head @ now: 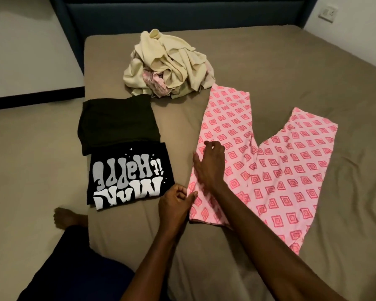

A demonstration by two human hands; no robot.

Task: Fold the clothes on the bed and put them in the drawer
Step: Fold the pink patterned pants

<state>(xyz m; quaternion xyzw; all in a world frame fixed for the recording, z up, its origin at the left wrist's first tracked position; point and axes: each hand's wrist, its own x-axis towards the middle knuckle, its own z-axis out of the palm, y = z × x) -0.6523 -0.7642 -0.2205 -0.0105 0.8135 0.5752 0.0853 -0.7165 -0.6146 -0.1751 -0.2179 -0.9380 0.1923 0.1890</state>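
So the right hand (210, 165) is lying on the pink patterned pajama pants (276, 170), palm down on the left edge of the fabric, fingers a bit bent at the tips but mostly flat, pressing rather than grabbing. The left hand (175, 203) sits just at its 7 o'clock, right at the waistband corner of the pants, fingers curled in with the thumb and forefinger pinching the fabric edge. The pants are spread flat on the bed (313, 72), legs splayed in a V pointing toward 12 and 2 o'clock, waist end nearest the person. At about 9 o'clock from the hands there's a folded black t-shirt (128, 177) with big white and grey lettering, upside down from this angle, near the bed's left edge. Touching it on the far side, at roughly 11 o'clock, is a folded dark garment (117, 122), plain, can't tell what kind. At 12 o'clock, further up the bed, a rumpled pile of cream clothes (169, 64) with some pink fabric poking out, its edge just meeting the tip of one pant leg. Down at 8 o'clock, a bare foot (66, 217) on the floor beside the bed.
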